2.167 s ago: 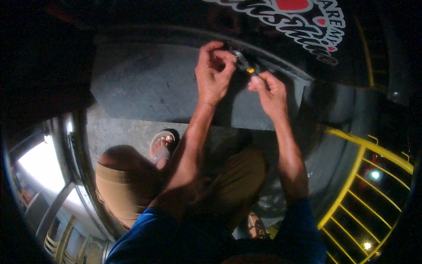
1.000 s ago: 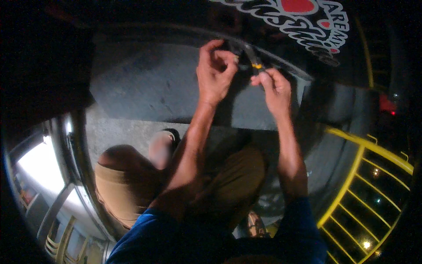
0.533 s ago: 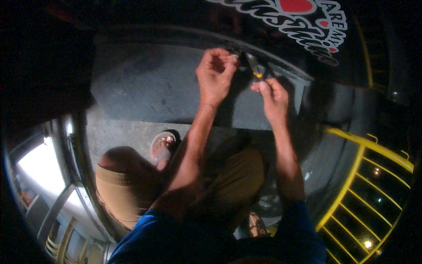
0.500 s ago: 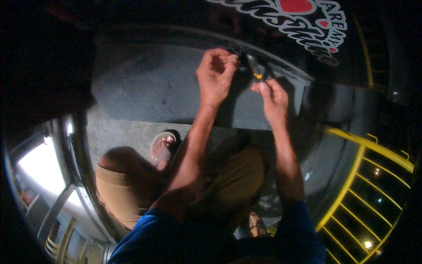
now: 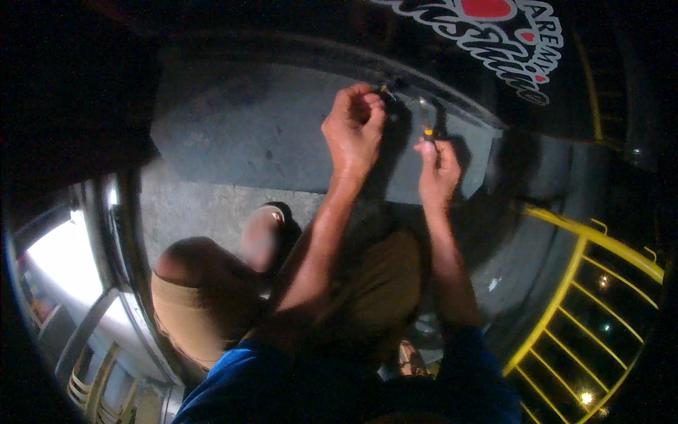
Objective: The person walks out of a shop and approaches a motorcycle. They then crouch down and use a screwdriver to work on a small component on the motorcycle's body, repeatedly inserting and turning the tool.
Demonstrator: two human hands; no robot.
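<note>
My left hand (image 5: 353, 131) is closed in a pinch at the back edge of a dark grey ledge (image 5: 247, 120), beside a small dark and yellowish piece (image 5: 384, 90); what exactly its fingers grip is unclear. To its right, my right hand (image 5: 441, 169) is closed on a hand tool (image 5: 427, 131) with a dark handle, yellow band and narrow metal end, pointing away from me. The tool's tip stands apart from my left fingertips.
Behind the ledge rises a dark panel with a red-heart and lettered decal (image 5: 487, 8). Below are a concrete floor (image 5: 176, 184), my knees and sandalled feet. A yellow barred railing (image 5: 579, 240) stands at the right; a bright doorway (image 5: 63, 254) is at lower left.
Both hands have shifted right and nearer me. The tool has turned more upright in view and moved away from my left fingers, where the small piece now shows more clearly.
</note>
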